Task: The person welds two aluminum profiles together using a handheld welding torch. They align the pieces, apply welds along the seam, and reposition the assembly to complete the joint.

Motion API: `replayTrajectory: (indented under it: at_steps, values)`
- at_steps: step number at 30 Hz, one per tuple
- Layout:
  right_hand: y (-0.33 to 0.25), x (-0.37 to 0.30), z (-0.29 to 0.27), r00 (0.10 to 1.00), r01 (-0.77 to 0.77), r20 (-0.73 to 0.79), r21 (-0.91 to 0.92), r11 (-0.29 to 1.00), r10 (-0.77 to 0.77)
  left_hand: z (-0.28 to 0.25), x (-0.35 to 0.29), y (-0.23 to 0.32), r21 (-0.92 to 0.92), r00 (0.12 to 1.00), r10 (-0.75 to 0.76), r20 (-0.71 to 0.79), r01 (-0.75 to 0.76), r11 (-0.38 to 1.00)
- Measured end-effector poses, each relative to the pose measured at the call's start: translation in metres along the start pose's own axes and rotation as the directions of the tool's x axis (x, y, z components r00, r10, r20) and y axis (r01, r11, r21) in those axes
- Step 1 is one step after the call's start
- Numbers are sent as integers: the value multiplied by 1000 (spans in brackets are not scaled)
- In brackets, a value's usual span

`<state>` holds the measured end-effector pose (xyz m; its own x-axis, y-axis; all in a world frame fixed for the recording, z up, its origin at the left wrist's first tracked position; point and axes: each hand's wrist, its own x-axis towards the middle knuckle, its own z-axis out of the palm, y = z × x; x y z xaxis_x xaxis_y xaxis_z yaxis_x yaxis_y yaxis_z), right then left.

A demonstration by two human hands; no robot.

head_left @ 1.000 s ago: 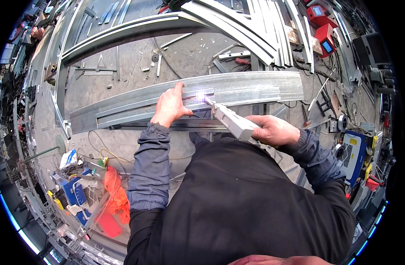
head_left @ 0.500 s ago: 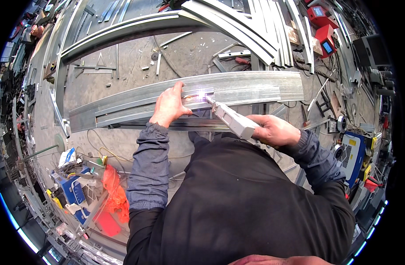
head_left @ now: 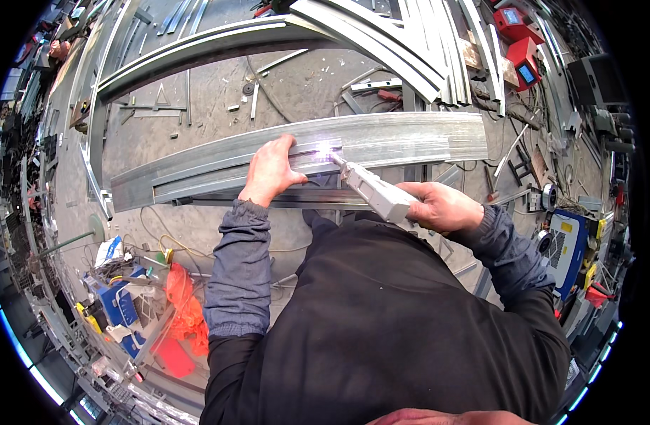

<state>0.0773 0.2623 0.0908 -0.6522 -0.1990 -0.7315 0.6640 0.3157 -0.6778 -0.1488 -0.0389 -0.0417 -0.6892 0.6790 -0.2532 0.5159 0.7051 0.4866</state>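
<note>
Metal channel (head_left: 382, 142), long and grey, is laid across the middle of the view, from the left side to the right side, on a dusty concrete floor (head_left: 197, 92). The left hand (head_left: 272, 170) is pressed flat on the near edge of this channel, with the fingers spread and nothing held inside the hand. The right hand (head_left: 442, 207) is closed fully around the back end of a pale welding torch (head_left: 373, 191). The torch is pointed up and to the left, and its tip is placed on the channel, just beside the left hand's fingertips. A bright white spark (head_left: 323, 149) is seen at this place. Both forearms are covered by blue-grey sleeves (head_left: 236, 269). More curved metal profiles (head_left: 367, 28) are stacked behind the channel. Red boxes (head_left: 516, 35) are seen far at the upper right, and blue tools with an orange cloth (head_left: 180, 312) are found at the lower left.
</note>
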Motion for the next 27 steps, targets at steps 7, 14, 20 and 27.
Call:
replayTrajectory:
  at_steps: [7,14,20,27]
  values:
    - [3,0,-3,999,44,4,-10,999,-44,0,-2,1,8,999,30,-31,-30,1000]
    - [9,2,-2,998,58,10,55,997,-58,4,-2,-2,-2,998,38,-43,-38,999]
    - [13,4,-3,997,83,0,36,996,-83,2,-3,0,-12,998,48,-46,-48,999]
    - [14,5,-2,997,73,-4,19,997,-73,4,-2,-1,-19,998,39,-39,-40,999]
